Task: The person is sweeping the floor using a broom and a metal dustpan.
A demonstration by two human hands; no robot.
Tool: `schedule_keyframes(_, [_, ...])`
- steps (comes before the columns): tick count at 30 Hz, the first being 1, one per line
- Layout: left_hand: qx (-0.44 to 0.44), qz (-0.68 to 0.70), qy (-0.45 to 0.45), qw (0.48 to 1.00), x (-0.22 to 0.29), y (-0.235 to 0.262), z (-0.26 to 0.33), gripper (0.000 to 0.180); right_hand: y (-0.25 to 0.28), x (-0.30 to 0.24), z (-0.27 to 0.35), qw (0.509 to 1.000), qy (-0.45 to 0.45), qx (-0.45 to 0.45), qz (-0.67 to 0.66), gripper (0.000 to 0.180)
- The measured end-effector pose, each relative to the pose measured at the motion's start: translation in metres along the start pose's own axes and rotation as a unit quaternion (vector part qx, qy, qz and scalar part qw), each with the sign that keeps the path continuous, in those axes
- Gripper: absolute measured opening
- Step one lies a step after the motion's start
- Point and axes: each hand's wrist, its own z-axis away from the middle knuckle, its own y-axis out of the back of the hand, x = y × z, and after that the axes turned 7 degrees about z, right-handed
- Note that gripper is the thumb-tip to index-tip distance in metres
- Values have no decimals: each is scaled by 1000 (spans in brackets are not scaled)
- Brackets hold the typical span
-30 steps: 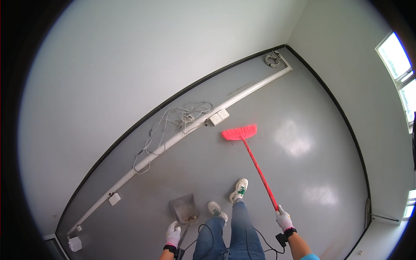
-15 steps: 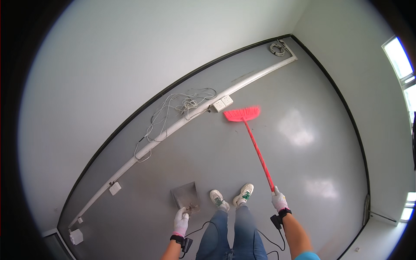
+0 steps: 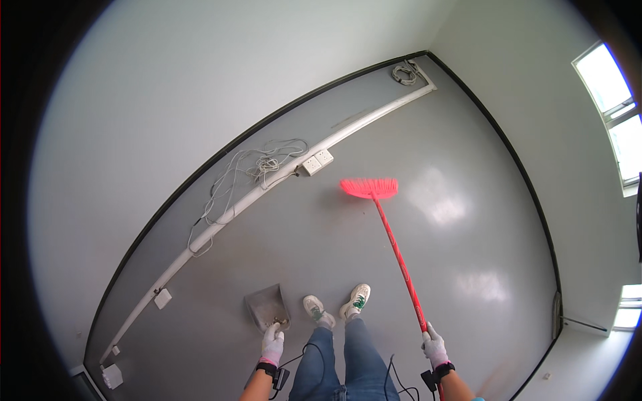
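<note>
My right hand, in a white glove, is closed round the red handle of a broom. The broom's wide pink-red bristles are out over the floor ahead, slightly blurred; I cannot tell whether they touch it. At the lower left my left hand, also gloved, is closed on the handle end of a grey dustpan, whose open pan lies left of my shoes. Some small debris shows in the pan near the handle. Tiny dark bits lie on the floor below the bristles.
A white cable trunking runs diagonally across the grey floor, with a double socket box beside it. Loose cables tangle behind it, and a coiled cable lies in the far corner. My shoes stand between dustpan and broom.
The broom head has drawn nearer to me and away from the socket box, with my right hand lower. The whole scene has shifted a little left in view. Both grips are unchanged.
</note>
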Motion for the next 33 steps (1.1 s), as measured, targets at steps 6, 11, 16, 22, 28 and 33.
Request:
schedule_keyframes(6, [-20, -26, -22, 999, 17, -4, 1, 37, -8, -56, -95, 994, 3, 15, -110, 48])
schedule_keyframes(11, [-29, 4, 29, 999, 27, 5, 10, 34, -38, -28, -85, 993, -36, -28, -112, 46])
schedule_keyframes(16, [-35, -40, 16, 998, 14, 3, 0, 34, -60, 39, 1, 993, -65, -82, -56, 46])
schedule_keyframes(22, [-34, -19, 6, 999, 20, -4, -4, 35, -30, 72, 63, 994, -54, -89, -21, 47])
schedule_keyframes(28, [-39, -25, 24, 999, 22, 5, 4, 34, -25, 21, 8, 970, 136, 11, 200, 44])
schedule_keyframes(33, [-15, 16, 25, 999, 4, 20, 5, 34, -46, -39, -51, 945, 188, 18, 267, 43])
